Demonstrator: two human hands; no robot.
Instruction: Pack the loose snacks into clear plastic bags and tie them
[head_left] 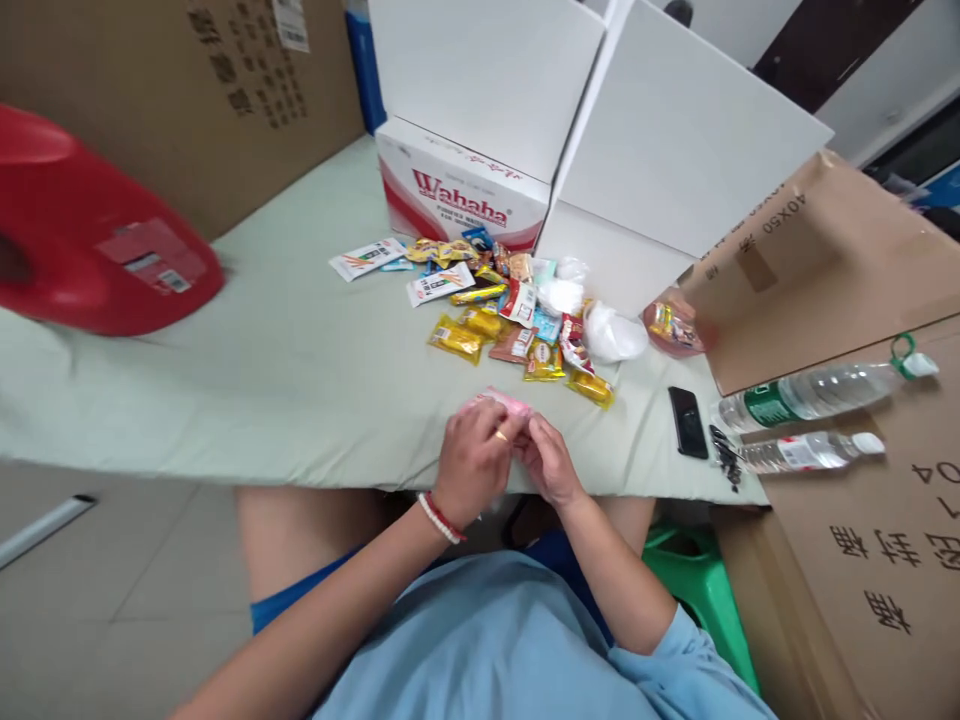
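As left fingers (491, 428) adjoin right fingers (543, 434); pink packet (511, 402) held; far edge protruding

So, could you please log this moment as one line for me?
left hand: on pink packet | right hand: on it too | snacks: heaped near Wahaha box | phone: on table | bottles: lying right of phone

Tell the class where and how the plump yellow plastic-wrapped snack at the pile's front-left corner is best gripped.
Probably pinch the yellow snack across its rounded middle from the near side, where the left hand is: its near edge lies uncovered, while another yellow plastic packet crowds its far right side.
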